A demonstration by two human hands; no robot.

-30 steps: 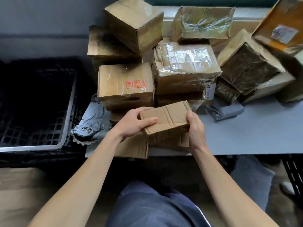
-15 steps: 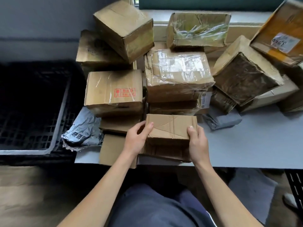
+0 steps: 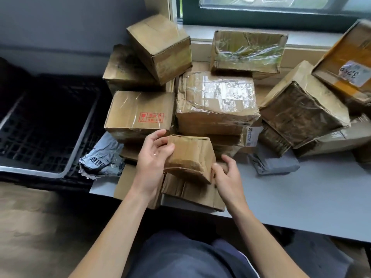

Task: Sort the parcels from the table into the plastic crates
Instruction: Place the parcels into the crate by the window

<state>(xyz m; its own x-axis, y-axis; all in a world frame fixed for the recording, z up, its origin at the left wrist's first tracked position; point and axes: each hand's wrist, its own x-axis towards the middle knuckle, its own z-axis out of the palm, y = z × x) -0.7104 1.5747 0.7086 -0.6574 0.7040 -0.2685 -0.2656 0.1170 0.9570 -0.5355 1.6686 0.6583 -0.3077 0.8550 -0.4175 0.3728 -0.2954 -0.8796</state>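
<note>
From the head camera, the left grip [image 3: 152, 163] is a bare hand. Its fingers and thumb curl round the left side of a small cardboard box [image 3: 190, 155] and hold it. The right grip [image 3: 228, 175] is a bare hand too. Its curled fingers touch the near right corner of the small cardboard box, with the thumb up and off it. I cannot tell if this hand really holds the box.

The box is tilted. It is at the near edge of the grey table [image 3: 301, 197], over a flat cardboard parcel [image 3: 190, 193].

Just past the box is a pile of parcels. A box with a red stamp [image 3: 140, 115] is to the far left of it. A big taped box [image 3: 214, 99] is right behind it. A tilted box [image 3: 160, 47] sits high on the pile, on a stained box [image 3: 124, 67]. A shiny wrapped box [image 3: 247, 51] lies by the window [image 3: 281, 9]. On the right are a dark-faced box [image 3: 301, 109] and an orange box with a white label [image 3: 349, 73].

A crumpled grey mail bag [image 3: 102, 157] lies at the left edge of the table. A small grey bag [image 3: 275, 163] lies to the right of the hands.

A black plastic crate [image 3: 80, 141] stands left of the table.
</note>
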